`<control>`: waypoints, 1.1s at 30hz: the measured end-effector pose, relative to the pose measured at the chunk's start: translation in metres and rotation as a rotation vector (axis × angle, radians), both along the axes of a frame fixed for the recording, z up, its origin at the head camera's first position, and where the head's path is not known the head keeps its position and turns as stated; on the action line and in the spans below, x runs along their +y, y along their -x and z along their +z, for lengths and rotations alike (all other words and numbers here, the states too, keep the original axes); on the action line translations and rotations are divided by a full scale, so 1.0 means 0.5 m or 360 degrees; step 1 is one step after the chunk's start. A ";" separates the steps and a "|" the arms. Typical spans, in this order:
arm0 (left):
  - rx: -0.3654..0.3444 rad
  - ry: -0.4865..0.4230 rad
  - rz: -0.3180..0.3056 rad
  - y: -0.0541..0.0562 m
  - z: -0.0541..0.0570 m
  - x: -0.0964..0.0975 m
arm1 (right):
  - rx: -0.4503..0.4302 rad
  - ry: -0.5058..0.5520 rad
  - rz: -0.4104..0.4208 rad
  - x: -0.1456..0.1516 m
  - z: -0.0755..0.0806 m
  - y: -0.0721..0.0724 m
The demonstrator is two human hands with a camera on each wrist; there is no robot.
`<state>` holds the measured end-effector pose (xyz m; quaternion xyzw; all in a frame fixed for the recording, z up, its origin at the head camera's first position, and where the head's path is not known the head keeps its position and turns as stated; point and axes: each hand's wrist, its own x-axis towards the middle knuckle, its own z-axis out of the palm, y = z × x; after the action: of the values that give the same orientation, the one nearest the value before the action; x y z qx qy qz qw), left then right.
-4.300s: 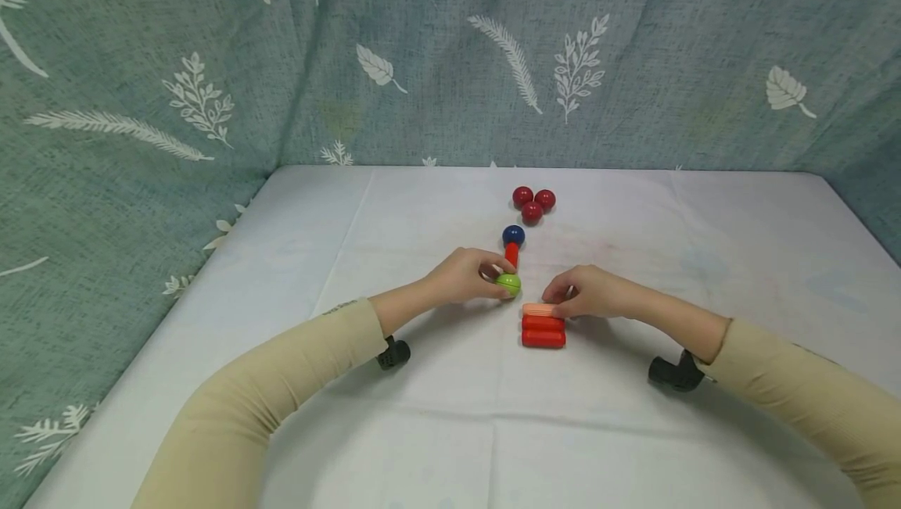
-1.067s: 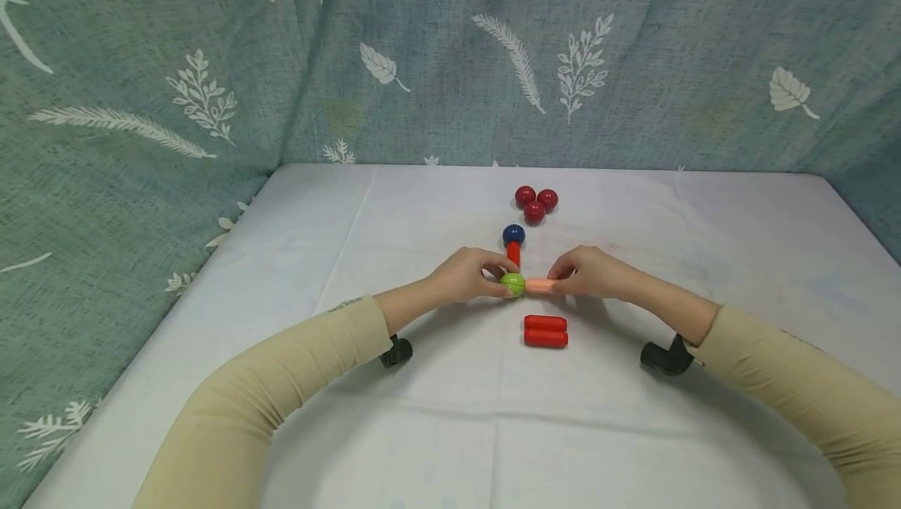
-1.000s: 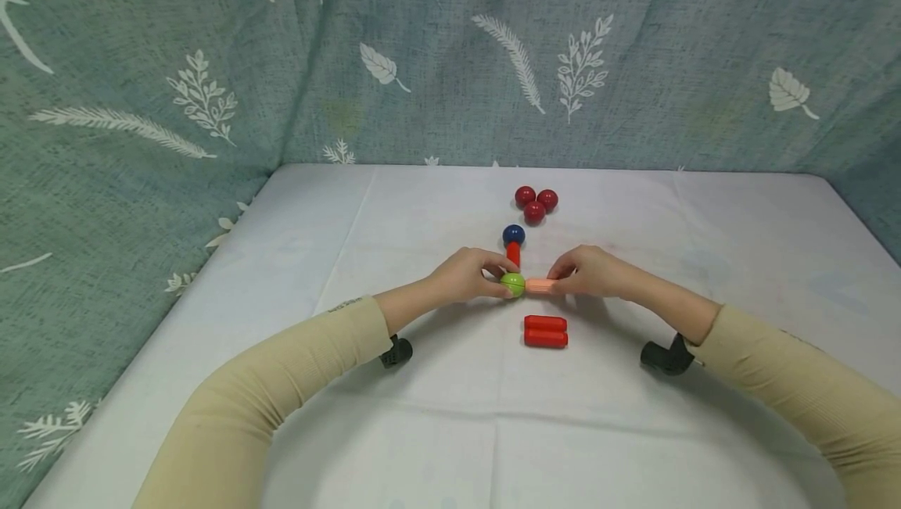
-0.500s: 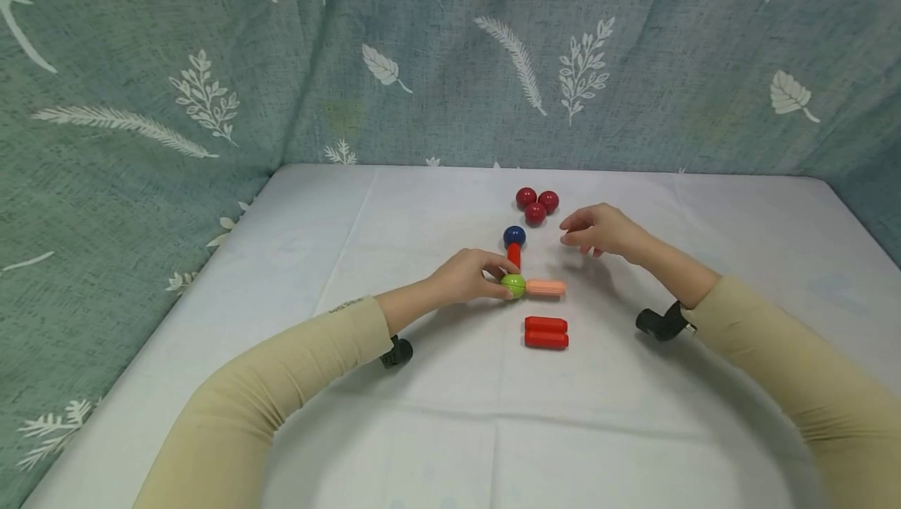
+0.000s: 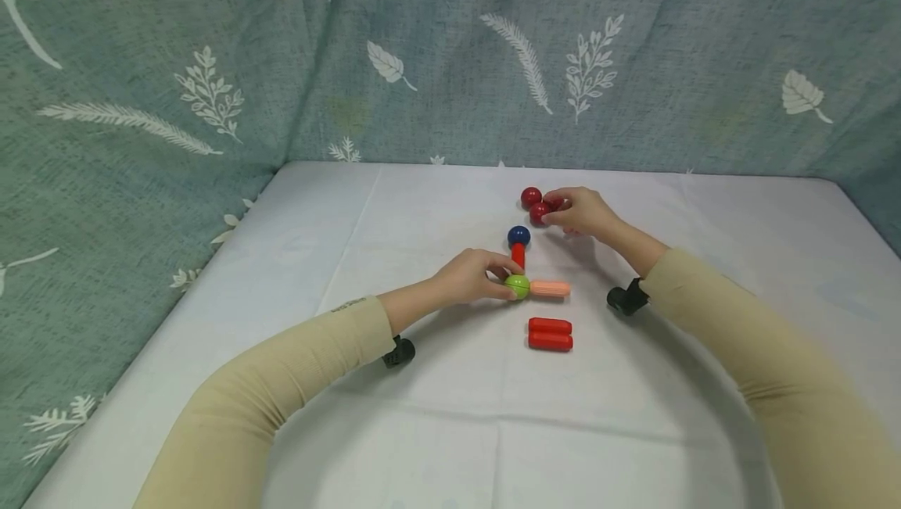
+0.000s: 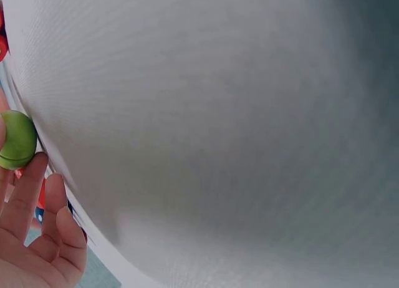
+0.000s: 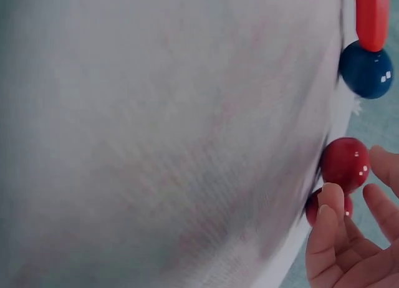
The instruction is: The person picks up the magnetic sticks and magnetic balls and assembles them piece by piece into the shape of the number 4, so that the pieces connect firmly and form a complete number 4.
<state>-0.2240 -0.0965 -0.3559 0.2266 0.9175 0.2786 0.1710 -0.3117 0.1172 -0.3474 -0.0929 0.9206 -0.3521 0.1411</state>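
Observation:
My left hand [image 5: 473,276] pinches a green ball [image 5: 517,287] on the table between thumb and fingertips. A red stick [image 5: 518,257] runs from that ball back to a blue ball [image 5: 518,236]. From the green ball's right side a ribbed peach stick [image 5: 551,288] extends. Farther back, my right hand [image 5: 584,213] is at three dark red balls, its thumb tip right at the front one [image 5: 538,214]. Its fingers partly cover the right-hand ball. The left-hand ball [image 5: 531,197] lies just beyond the fingertips. In the right wrist view, thumb and index stand slightly apart beside a dark red ball [image 7: 345,164].
Two red sticks [image 5: 550,334] lie side by side in front of the peach stick. A white cloth [image 5: 450,423] covers the table. Behind it hangs a green leaf-patterned curtain [image 5: 436,55].
My right hand took the peach stick from beside the red sticks and set it against the green ball. It let go and moved back to the dark red balls. My left hand stayed put.

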 end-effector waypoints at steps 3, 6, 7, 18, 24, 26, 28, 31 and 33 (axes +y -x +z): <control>-0.0011 0.0008 0.0007 0.000 0.000 0.000 | 0.0006 -0.0031 0.0002 -0.006 -0.004 0.008; -0.0015 0.0015 0.0010 -0.001 0.000 0.002 | 0.0011 -0.0051 -0.0001 -0.011 -0.008 0.011; -0.0015 0.0015 0.0009 -0.001 0.000 0.002 | 0.0018 -0.0060 0.0001 -0.012 -0.010 0.012; -0.0011 0.0012 -0.0001 0.002 -0.001 0.001 | -0.0005 -0.0124 0.0080 -0.017 -0.006 0.008; -0.0011 0.0012 0.0008 0.001 0.000 0.002 | -0.0045 -0.0124 0.0137 -0.013 -0.007 0.002; -0.0007 0.0009 0.0006 0.001 0.000 0.003 | -0.0037 -0.0126 0.0171 -0.009 -0.008 -0.001; -0.0004 0.0006 0.0001 0.000 0.000 0.002 | -0.0033 -0.0132 0.0199 -0.005 -0.008 -0.005; 0.0002 0.0008 -0.0003 0.000 0.001 0.002 | -0.0036 -0.0136 0.0219 0.002 -0.007 -0.012; 0.0008 0.0013 -0.0003 0.000 0.002 0.002 | -0.0032 -0.0137 0.0229 0.006 -0.006 -0.016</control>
<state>-0.2239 -0.0956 -0.3550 0.2274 0.9188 0.2742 0.1700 -0.3039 0.1202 -0.3505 -0.1490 0.9244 -0.3020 0.1791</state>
